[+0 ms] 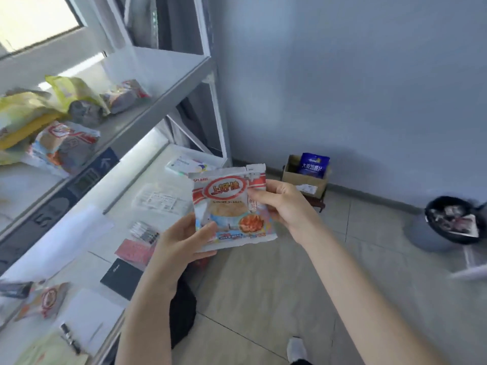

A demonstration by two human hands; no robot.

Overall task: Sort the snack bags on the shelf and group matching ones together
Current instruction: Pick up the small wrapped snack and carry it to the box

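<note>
I hold a white and red shrimp flakes bag (229,206) upright in front of me, over the floor beside the table. My left hand (181,241) grips its lower left corner and my right hand (284,204) pinches its right edge. On the grey shelf (168,83) at upper left lie a matching shrimp flakes bag (66,146), another red and white bag (126,96) further back, and yellow-green bags (71,93). One more shrimp flakes bag (44,301) lies on the white table (126,196) at lower left.
The table holds papers, a small white box (187,164), a pink card (134,251), a black card (121,277) and pens. On the tiled floor stand a cardboard box with a blue bag (313,164) and a black bin (453,219). My shoe (296,349) shows below.
</note>
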